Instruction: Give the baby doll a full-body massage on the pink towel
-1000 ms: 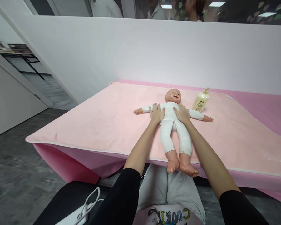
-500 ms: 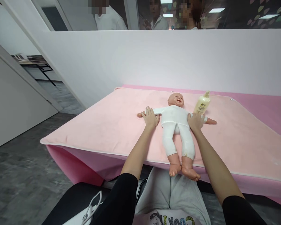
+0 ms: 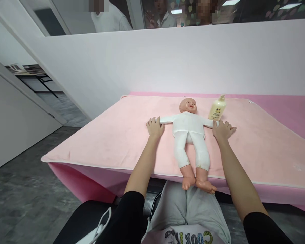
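Note:
A baby doll [image 3: 189, 123] in a white outfit lies on its back with both arms stretched out sideways. Over the doll's arm end on the left of the view rests my left hand [image 3: 155, 127], fingers apart, covering the doll's hand. On the opposite side, my right hand [image 3: 222, 130] lies over the doll's other wrist and hand, its fingers spread; a bit of the doll's fingers shows past mine. Just behind my right hand stands a pale yellow pump bottle [image 3: 217, 109]. The doll's bare feet [image 3: 204, 181] hang past the table's front edge.
A pink mat [image 3: 104, 135] covers the table. Behind it rises a white wall [image 3: 167, 61] with a window, where people show. A grey door [image 3: 17, 122] stands at the left. A white cable [image 3: 103, 220] lies on the black seat beside me.
My hands have slid outward along the doll's arms, the left hand to the left and the right hand to the right, reaching the doll's hands. The camera view has shifted slightly.

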`<state>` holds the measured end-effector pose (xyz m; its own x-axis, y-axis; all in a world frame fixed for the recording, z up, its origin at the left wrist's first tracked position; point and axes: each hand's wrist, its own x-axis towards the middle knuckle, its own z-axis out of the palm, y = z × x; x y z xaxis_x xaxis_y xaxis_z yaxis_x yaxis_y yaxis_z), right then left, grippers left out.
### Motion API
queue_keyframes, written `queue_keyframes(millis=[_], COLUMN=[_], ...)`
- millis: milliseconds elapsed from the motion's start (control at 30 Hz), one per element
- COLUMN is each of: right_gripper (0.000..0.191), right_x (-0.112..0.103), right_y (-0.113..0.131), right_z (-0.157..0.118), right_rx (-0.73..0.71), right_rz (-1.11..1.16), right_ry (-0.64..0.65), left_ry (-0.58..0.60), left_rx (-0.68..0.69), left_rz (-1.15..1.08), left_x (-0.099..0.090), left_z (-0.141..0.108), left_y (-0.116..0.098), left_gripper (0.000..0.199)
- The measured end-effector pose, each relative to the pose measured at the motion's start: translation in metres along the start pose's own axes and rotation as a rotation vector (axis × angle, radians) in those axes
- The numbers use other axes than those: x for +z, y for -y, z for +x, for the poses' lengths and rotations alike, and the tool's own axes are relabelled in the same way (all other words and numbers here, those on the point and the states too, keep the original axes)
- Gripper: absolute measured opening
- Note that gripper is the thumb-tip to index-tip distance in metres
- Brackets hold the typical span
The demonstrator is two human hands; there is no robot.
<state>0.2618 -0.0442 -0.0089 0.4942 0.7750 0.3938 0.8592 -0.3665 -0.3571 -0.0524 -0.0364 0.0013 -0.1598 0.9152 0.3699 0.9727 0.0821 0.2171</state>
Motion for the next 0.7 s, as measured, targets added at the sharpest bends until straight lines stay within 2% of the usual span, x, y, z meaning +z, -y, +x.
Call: queue_keyframes(millis=[267, 400, 533, 633, 700], right_gripper=[0.056, 0.055, 0.050, 0.050, 0.055], right_x=[0.002, -0.001, -0.008, -0.010, -0.006], right_y=[-0.024, -0.030, -0.026, -0.021, -0.017], right_z=[0.013, 0.016, 0.017, 0.019, 0.023], right_rx=[0.209, 0.239, 0.246, 0.233, 0.262], right_rz=[0.115, 0.113, 0.146, 0.251, 0.374], right_ry=[0.018, 0.072, 0.061, -0.006, -0.057], left_ry=[0.045, 0.038, -0.001, -0.071, -0.112], left_rx=[-0.124, -0.259, -0.343, -0.368, -0.414], left_rz=[-0.064, -0.097, -0.154, -0.377, -0.724], left_x=[-0.011, -0.010, -0.012, -0.014, -0.015], left_z=[0.004, 0.005, 0.006, 0.009, 0.014], left_y=[0.016, 0.019, 0.020, 0.020, 0.019], left_gripper=[0.048, 0.045, 0.062, 0.077, 0.079])
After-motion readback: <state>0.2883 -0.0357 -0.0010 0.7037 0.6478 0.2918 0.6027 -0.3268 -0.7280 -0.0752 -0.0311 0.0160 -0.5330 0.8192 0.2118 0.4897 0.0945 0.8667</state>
